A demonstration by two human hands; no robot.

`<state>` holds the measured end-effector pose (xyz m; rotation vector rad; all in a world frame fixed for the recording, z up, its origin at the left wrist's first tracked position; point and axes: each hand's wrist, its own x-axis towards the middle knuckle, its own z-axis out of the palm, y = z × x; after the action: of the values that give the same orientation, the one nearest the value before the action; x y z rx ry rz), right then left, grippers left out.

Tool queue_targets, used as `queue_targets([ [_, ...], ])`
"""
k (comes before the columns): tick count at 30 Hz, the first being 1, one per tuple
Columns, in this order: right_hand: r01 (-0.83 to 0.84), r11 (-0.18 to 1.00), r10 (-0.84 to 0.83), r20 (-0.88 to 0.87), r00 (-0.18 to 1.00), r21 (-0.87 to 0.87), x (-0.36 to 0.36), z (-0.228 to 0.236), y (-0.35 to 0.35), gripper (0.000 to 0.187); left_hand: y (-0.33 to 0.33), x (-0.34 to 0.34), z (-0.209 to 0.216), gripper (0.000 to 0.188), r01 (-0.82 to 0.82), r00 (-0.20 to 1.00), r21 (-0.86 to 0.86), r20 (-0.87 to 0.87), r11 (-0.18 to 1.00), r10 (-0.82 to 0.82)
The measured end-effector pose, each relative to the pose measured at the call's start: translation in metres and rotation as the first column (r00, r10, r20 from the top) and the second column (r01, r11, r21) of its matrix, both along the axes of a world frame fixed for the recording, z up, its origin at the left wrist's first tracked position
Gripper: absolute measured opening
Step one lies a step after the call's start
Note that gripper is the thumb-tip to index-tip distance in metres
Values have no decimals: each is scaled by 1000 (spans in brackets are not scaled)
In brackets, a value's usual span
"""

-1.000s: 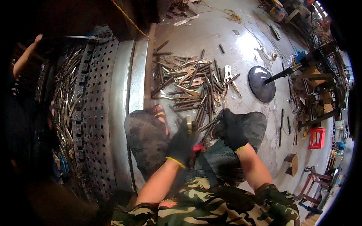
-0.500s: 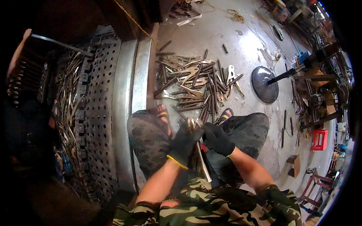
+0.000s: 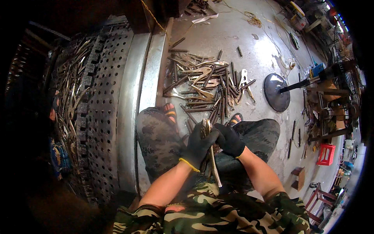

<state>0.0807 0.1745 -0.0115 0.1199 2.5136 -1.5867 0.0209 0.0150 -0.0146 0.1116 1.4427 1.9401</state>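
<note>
Jutting both ends fr. L hand (image 3: 198, 146): metal pc (image 3: 214, 167).

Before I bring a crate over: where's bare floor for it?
Bare floor lies between the metal heap and coiled cord, around a loose rod, and between the right knee and brown block. The heap crowds the feet.

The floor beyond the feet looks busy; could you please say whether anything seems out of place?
One short dark rod lies alone, beyond the jumbled pile of rods and metal tools; being separate from that heap makes it look stray.
</note>
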Motion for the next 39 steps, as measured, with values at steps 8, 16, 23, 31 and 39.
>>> queue_targets([
  [8,50,950,-9,-132,991,309,10,-3,-39,19,-7,-7,20,40,-301,876,-218,-448,928,178],
  [16,264,882,-139,-319,938,390,-21,-9,56,23,-156,-127,85,32,-679,704,571,326,462,632],
  [23,163,961,-130,-156,979,224,-36,0,86,22,-394,-191,39,28,-966,179,234,285,113,942],
  [31,163,920,-68,-266,962,356,-94,32,100,23,-358,-240,74,32,-824,563,32,-50,565,825],
  [39,475,775,-519,9,855,-416,-153,52,131,32,22,-253,46,41,-45,577,-708,-594,705,-560],
])
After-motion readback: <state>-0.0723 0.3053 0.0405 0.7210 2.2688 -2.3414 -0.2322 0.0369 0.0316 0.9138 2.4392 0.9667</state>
